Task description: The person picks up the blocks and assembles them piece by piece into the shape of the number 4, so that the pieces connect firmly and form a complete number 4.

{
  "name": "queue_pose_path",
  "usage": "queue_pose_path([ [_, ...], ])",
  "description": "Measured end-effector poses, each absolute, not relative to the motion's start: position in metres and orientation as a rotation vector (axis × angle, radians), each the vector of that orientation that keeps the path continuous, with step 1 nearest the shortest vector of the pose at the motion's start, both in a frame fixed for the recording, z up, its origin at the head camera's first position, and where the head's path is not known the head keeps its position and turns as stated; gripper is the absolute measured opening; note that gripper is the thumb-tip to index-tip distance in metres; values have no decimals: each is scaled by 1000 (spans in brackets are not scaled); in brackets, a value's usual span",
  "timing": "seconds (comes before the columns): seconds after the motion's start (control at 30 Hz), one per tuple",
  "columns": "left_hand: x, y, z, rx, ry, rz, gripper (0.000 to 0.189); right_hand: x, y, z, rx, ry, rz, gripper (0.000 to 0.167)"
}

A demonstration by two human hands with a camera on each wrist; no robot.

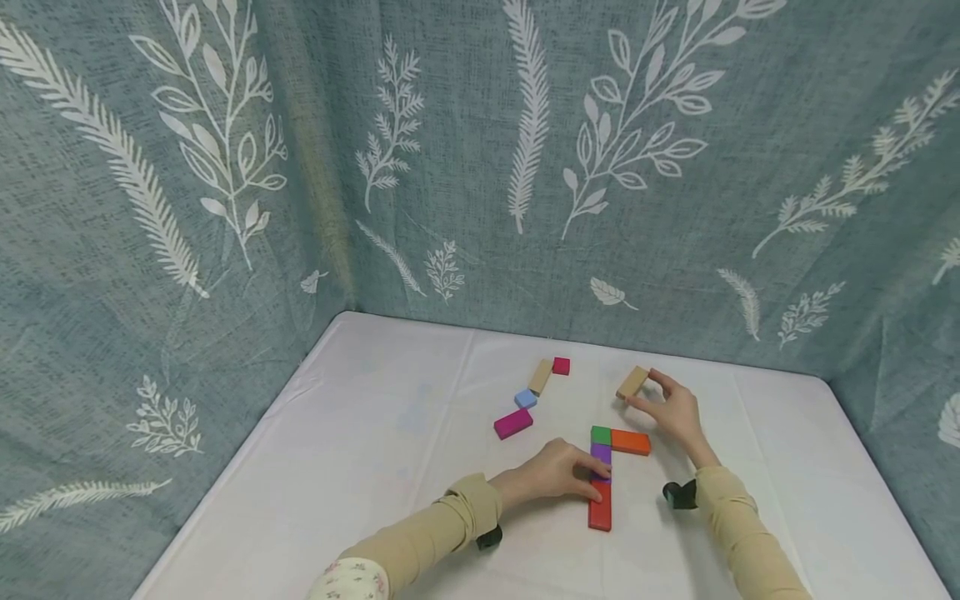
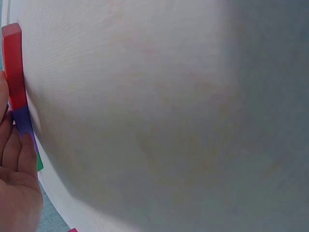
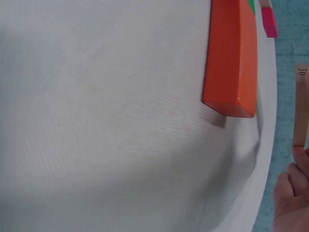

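While the right hand [image 1: 673, 412] pinches a plain wooden block [image 1: 632, 382] between thumb and finger near the far edge of the table [image 1: 360, 450], the left hand [image 1: 551, 471] touches the purple block [image 1: 601, 452] and the red block [image 1: 600, 515]; whether its fingers also pinch, I cannot tell. To work well, I think, the left hand should steady these blocks softly, so their ends remain flush, and the right hand should carry its block level, without knocking the orange block [image 1: 632, 442]. Purple and red make a line with the green block [image 1: 602, 435], running toward the near edge; orange lies against green. The painted faces look smooth, with straight edges; the pale wood bears a mark resembling "30". The white cloth [image 3: 106, 116] shows fine weave and soft wrinkles.
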State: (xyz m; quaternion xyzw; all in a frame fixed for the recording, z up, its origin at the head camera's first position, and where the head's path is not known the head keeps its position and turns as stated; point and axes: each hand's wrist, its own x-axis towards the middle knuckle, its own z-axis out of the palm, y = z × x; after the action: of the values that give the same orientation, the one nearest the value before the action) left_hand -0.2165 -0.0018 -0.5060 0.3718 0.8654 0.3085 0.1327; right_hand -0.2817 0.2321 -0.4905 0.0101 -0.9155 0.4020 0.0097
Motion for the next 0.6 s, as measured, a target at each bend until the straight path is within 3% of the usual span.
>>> queue_pose_path([
  [0.6,-215,-2,-506,1095,2513,915,35,-290,231,-464,346,-2793,1367,75],
])
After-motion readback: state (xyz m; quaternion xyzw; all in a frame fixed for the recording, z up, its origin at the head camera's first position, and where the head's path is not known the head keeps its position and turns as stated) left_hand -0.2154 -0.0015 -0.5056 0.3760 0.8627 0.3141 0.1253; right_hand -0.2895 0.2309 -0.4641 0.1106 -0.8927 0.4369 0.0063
